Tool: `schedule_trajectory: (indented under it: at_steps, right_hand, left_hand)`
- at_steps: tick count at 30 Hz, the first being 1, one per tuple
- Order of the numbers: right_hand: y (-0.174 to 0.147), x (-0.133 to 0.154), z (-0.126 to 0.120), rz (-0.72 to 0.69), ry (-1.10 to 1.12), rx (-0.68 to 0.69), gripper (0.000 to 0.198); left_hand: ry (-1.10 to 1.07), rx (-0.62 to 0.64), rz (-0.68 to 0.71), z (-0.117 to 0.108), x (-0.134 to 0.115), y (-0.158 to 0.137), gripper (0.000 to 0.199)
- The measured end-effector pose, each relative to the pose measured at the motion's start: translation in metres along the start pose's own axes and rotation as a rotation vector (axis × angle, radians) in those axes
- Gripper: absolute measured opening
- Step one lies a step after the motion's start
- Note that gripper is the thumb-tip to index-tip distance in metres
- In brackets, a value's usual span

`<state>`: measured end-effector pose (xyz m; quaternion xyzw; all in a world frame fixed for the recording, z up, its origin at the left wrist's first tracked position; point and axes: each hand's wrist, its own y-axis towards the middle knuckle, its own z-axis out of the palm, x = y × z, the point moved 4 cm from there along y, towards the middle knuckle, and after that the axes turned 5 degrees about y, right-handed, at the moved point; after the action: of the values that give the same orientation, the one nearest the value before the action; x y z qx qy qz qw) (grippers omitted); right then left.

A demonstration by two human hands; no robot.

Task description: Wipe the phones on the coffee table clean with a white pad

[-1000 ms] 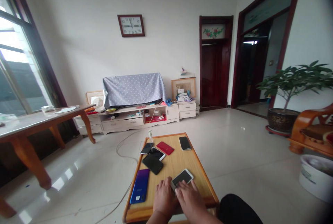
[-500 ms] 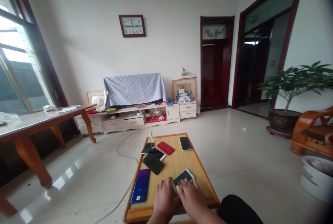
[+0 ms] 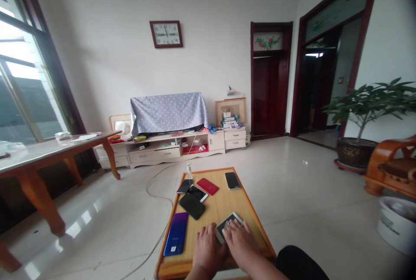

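Observation:
A white-framed smartphone lies at a slant, screen up, near the front of the small wooden table. My left hand is at its lower left corner, index finger and thumb against the edge. Across the screen lies my right hand, fingers bent and pressed down; a small pale thing seems to be under the fingertips, too hidden to name. Left of my hands is a blue-purple phone, back up. Beyond are a black phone, a white phone, a dark phone and a red phone.
Another phone lies at the table's far right, and a small pump bottle stands at its far left. A cable runs along the floor. A white bucket is on the right, a larger table on the left.
My right hand has slid slightly up over the phone's screen, and its fingers are more bent. The left hand stays at the phone's edge. The view has shifted a little.

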<state>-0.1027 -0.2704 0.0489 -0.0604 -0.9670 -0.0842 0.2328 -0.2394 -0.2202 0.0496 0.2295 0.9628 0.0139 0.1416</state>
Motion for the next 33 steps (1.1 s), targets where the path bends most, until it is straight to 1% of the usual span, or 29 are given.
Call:
schedule_trajectory:
  at_steps: [2,3,4,6,9,11,16,19,22,25,28,30,33]
  right_hand:
    - [0.007,-0.008,-0.005,0.061,-0.032,-0.026,0.063]
    - [0.008,-0.009,-0.005,0.067,-0.036,-0.026,0.063]
    - [0.008,-0.007,-0.003,0.051,-0.028,-0.016,0.064]
    - [0.004,0.003,0.005,-0.028,0.013,0.028,0.062]
    - [-0.007,0.019,0.014,-0.156,0.083,0.092,0.057]
    - [-0.009,0.022,0.014,-0.17,0.09,0.098,0.055]
    - [0.003,0.013,0.005,-0.1,0.053,0.056,0.053]
    - [0.004,0.018,0.009,-0.159,0.077,0.091,0.05]
    - [0.003,0.028,0.012,-0.218,0.122,0.114,0.052]
    - [0.007,0.034,0.012,-0.2,0.12,0.106,0.051]
    - [0.016,0.033,0.01,-0.164,0.104,0.074,0.048]
    - [0.023,0.027,0.009,-0.133,0.095,0.045,0.048]
    - [0.031,0.01,0.005,-0.071,0.071,0.004,0.05]
  left_hand:
    - [-0.023,-0.045,0.001,0.0,-0.001,0.0,0.053]
    - [-0.034,-0.063,0.001,0.001,0.0,0.0,0.053]
    - [-0.039,-0.07,0.0,0.003,0.001,0.0,0.051]
    - [-0.027,-0.059,-0.001,0.008,0.004,0.001,0.048]
    - [0.015,-0.004,-0.01,0.016,0.009,0.003,0.056]
    - [0.017,0.004,-0.024,0.017,0.01,0.004,0.059]
    - [-0.018,-0.006,-0.028,0.014,0.01,0.005,0.063]
    - [-0.029,0.003,-0.007,0.015,0.011,0.005,0.069]
    - [-0.048,0.005,0.013,0.017,0.013,0.006,0.075]
    - [-0.052,0.017,0.001,0.019,0.015,0.006,0.077]
    - [-0.043,0.028,-0.011,0.017,0.014,0.006,0.076]
    - [-0.042,0.022,-0.025,0.015,0.013,0.006,0.079]
    - [-0.041,-0.012,-0.029,0.013,0.011,0.005,0.082]
